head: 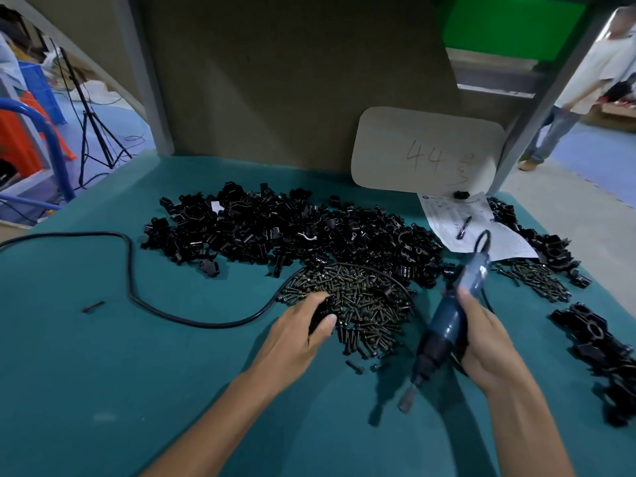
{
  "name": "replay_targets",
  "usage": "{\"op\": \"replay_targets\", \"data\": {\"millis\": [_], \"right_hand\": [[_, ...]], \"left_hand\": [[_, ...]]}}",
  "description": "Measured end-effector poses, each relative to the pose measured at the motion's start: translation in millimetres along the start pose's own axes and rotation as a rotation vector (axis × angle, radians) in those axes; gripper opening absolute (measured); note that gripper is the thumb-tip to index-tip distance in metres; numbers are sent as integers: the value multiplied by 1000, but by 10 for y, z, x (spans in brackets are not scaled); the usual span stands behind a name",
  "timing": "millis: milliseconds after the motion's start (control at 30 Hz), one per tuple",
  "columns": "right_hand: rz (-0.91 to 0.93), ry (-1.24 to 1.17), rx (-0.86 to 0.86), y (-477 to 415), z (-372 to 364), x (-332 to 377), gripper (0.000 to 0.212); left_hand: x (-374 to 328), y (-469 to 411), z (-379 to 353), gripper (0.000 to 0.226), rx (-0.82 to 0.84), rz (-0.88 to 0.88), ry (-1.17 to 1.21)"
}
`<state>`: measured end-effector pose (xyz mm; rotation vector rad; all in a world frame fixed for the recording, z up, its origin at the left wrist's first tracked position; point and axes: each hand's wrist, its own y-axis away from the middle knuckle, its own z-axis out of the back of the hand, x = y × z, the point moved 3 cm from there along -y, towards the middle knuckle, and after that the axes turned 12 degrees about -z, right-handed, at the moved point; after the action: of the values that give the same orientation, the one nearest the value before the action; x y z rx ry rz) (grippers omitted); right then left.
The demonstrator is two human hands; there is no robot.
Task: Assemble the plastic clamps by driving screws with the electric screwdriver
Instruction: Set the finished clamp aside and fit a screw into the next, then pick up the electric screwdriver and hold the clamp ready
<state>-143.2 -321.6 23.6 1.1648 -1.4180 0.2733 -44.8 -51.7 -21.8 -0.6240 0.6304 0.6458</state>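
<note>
A big heap of black plastic clamp parts (pixel 292 232) lies across the middle of the green table (pixel 103 373). In front of it sits a pile of dark screws (pixel 361 297). My left hand (pixel 303 332) rests at the left edge of that pile and grips a black clamp piece (pixel 320 313) between thumb and fingers. My right hand (pixel 481 342) holds the blue electric screwdriver (pixel 447 325) tilted, its bit pointing down and toward me above the table.
The screwdriver's black cable (pixel 137 297) loops over the table on the left. A row of assembled clamps (pixel 599 352) lies at the right edge, a smaller screw pile (pixel 537 277) and a paper sheet (pixel 464 222) behind. A person walks at far right.
</note>
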Motion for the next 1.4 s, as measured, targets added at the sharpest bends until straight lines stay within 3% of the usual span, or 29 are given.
{"op": "replay_targets", "data": {"millis": [100, 200, 400, 833, 1100, 1233, 1400], "right_hand": [[-14, -467, 143, -37, -127, -45, 44], [34, -637, 155, -96, -240, -105, 52], [35, -755, 182, -234, -333, -246, 37], [59, -836, 149, -256, -435, -285, 45], [115, -869, 254, -257, -396, -264, 22], [141, -866, 358, -246, -383, -258, 38], [82, -876, 259, -264, -412, -293, 41]], "left_hand": [[2, 4, 3, 52, 18, 8, -16], [-13, 3, 8, 53, 20, 5, -33], [-26, 5, 11, 50, 30, 11, -36], [-52, 4, 12, 45, 41, -12, -87], [-62, -18, -2, 45, 101, -70, -176], [-42, -40, 11, 44, 111, -70, -154], [-61, -43, 0, 42, 102, -77, -203]]}}
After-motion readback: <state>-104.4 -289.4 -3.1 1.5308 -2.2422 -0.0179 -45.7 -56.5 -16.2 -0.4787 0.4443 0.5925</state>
